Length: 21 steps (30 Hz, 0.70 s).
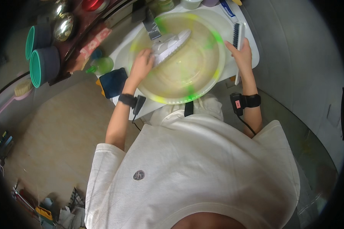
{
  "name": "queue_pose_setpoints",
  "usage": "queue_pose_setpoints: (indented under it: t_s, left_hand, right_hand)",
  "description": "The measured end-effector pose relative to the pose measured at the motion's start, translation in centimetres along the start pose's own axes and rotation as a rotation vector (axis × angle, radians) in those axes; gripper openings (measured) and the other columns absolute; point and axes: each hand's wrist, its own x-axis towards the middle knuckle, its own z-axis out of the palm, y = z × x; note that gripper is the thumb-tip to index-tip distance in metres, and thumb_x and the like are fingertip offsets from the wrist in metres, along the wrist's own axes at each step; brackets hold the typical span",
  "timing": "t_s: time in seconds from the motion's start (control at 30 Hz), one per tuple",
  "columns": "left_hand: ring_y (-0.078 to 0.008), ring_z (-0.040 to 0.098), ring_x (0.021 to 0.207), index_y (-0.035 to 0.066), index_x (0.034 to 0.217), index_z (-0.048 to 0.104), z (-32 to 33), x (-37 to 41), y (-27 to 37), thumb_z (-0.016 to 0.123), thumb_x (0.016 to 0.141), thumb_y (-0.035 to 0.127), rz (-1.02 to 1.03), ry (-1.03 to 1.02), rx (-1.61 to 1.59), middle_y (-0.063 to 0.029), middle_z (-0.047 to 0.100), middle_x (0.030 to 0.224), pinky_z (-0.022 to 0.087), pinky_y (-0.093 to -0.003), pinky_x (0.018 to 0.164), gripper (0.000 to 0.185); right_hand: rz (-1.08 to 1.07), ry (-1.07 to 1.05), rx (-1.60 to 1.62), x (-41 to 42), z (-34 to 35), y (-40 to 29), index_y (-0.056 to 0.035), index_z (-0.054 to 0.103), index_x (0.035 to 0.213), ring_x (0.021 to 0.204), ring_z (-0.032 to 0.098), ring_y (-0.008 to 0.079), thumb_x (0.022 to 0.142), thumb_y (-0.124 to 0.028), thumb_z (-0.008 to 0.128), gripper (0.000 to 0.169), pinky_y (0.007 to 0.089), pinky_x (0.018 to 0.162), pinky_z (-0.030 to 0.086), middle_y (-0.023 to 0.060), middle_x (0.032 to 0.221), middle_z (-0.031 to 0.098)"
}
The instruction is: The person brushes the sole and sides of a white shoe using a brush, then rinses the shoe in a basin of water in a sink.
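A white sneaker (172, 45) lies tilted inside a round, translucent plastic basin (189, 68) with green and yellow patches. My left hand (142, 64) grips the shoe at its near left end, the fingers hiding that part. To the right of the basin, my right hand (243, 55) holds a scrub brush (241, 35) with a white handle and dark bristles. The brush stands nearly upright in the view, its bristles facing left towards the basin and apart from the shoe.
The basin rests on a white sink counter (253, 54). A toothpaste-like tube (228, 11), a dark box (152, 27) and a green pump bottle (101, 65) surround it. A dark blue cloth (113, 82) hangs at the left edge. Teal-rimmed cups (46, 65) and a pink-handled brush (23, 88) are farther left.
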Motion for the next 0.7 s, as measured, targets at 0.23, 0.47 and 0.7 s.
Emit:
queue_pose_setpoints:
  t_s: [0.23,0.47,0.7]
  left_hand:
    - [-0.0396,0.059,0.097,0.001,0.106,0.061,2.8,6.3,-2.4,0.048,0.088,0.025,-0.271,-0.059,-0.103,-0.0232,0.062,0.104,0.046,-0.0416,0.084,0.032]
    - [-0.0273,0.064,0.084,-0.003,0.099,0.064,5.2,9.6,-6.2,0.053,0.085,0.026,-0.754,-0.201,-0.482,-0.0181,0.067,0.090,0.047,-0.0361,0.075,0.035]
    - [-0.0223,0.059,0.073,-0.003,0.096,0.063,5.2,8.5,-6.9,0.053,0.085,0.014,0.041,-0.150,-0.306,-0.0150,0.065,0.084,0.047,-0.0334,0.070,0.022]
  right_hand:
    - [0.154,-0.509,0.061,1.5,7.7,-4.3,-0.0078,0.052,0.101,0.068,0.056,0.0091,0.077,-0.030,0.070,0.037,0.0227,0.055,0.043,0.0017,0.081,0.060]
    - [0.494,-0.697,0.343,3.6,15.0,-2.3,-0.0035,0.052,0.101,0.061,0.058,0.0120,0.079,-0.021,0.068,0.032,0.0239,0.048,0.045,0.0052,0.078,0.060]
    - [0.571,-0.657,0.432,3.6,16.8,-1.0,-0.0019,0.051,0.101,0.072,0.063,0.0128,0.080,-0.017,0.066,0.030,0.0246,0.054,0.051,0.0058,0.086,0.061]
